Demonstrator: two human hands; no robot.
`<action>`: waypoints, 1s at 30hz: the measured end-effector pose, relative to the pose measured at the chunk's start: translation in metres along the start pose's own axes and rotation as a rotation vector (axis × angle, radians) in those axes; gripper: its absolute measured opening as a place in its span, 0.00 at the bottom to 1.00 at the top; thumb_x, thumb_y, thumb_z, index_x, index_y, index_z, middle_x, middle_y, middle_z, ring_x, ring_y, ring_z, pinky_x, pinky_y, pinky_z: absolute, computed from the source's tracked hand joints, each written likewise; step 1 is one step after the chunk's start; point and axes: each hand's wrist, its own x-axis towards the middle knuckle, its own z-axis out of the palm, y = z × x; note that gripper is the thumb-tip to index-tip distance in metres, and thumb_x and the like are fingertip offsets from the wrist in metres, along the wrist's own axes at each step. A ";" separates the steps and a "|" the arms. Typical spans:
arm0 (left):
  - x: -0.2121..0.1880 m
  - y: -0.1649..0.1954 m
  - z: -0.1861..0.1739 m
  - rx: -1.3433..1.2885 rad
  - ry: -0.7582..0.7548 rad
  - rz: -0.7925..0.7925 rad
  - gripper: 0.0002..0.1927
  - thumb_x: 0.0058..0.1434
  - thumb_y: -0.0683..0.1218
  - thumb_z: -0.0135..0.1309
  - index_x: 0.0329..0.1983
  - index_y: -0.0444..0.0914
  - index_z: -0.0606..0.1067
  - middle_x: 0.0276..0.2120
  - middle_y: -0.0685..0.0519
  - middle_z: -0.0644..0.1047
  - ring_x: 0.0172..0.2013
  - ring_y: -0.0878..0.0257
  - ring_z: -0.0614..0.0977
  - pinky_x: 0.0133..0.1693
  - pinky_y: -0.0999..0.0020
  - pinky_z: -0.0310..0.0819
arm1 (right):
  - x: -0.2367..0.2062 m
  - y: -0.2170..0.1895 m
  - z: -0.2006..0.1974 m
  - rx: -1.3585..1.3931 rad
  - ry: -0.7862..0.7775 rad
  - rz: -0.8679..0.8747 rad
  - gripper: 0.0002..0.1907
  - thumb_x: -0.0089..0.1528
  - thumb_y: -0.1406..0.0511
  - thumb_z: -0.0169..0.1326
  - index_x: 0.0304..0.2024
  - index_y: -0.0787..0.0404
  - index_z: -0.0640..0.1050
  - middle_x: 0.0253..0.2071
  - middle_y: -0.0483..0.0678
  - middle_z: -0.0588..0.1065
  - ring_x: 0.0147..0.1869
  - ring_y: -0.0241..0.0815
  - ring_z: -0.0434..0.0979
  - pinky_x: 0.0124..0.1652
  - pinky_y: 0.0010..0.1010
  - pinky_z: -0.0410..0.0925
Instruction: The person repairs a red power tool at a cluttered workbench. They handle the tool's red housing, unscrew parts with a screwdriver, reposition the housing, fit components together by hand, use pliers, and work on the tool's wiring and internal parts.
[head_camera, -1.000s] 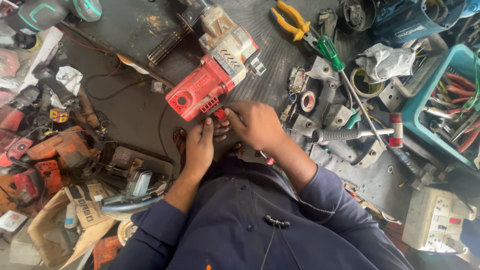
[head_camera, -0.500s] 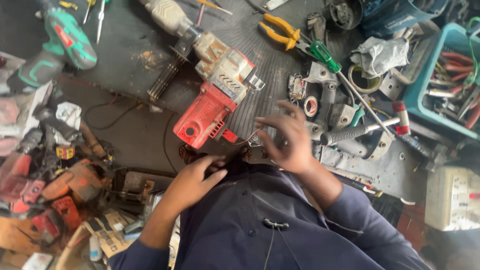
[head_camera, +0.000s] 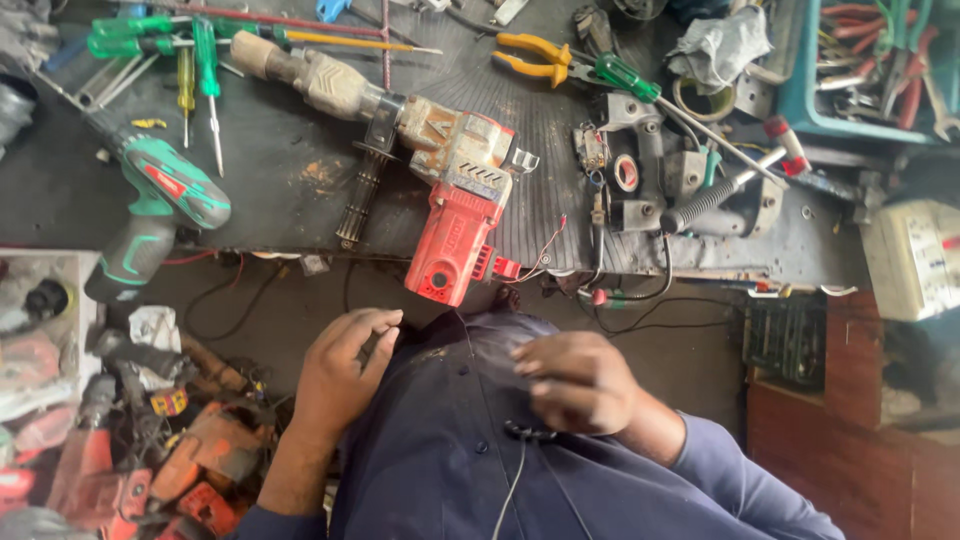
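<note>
Evidently both hands, the left hand (head_camera: 345, 375) loosely curled and the right hand (head_camera: 575, 380) half-closed, gripped nothing at the chest, while the red rotary hammer (head_camera: 455, 215) lay on the desk (head_camera: 290, 190) at twelve o'clock, needing a forward reach

Both hands were held close to the chest. The left hand (head_camera: 340, 375) was raised with its fingers curled inward in a loose fist, and the forearm was bare. The right hand (head_camera: 575, 380) was blurred, its fingers bent towards the left, with the sleeve reaching the wrist.
</note>
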 end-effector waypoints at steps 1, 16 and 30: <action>0.003 -0.002 -0.005 -0.006 0.004 0.053 0.11 0.63 0.45 0.58 0.49 0.39 0.79 0.46 0.50 0.82 0.48 0.54 0.83 0.51 0.62 0.77 | 0.012 -0.006 0.012 -0.096 -0.061 0.088 0.23 0.59 0.73 0.63 0.55 0.61 0.70 0.49 0.52 0.74 0.50 0.53 0.82 0.48 0.43 0.78; 0.051 -0.018 -0.001 0.066 -0.194 0.308 0.46 0.55 0.51 0.66 0.72 0.30 0.59 0.56 0.37 0.76 0.53 0.45 0.80 0.48 0.57 0.76 | 0.035 0.013 0.082 -0.844 -0.054 0.747 0.48 0.49 0.56 0.69 0.65 0.70 0.65 0.60 0.59 0.69 0.65 0.57 0.69 0.66 0.57 0.60; 0.072 -0.001 0.004 0.127 -0.111 0.319 0.38 0.54 0.48 0.66 0.67 0.37 0.68 0.43 0.44 0.82 0.38 0.48 0.85 0.35 0.57 0.78 | 0.025 0.038 0.044 -0.910 0.179 0.636 0.06 0.56 0.66 0.65 0.34 0.56 0.80 0.36 0.43 0.79 0.42 0.44 0.79 0.59 0.44 0.68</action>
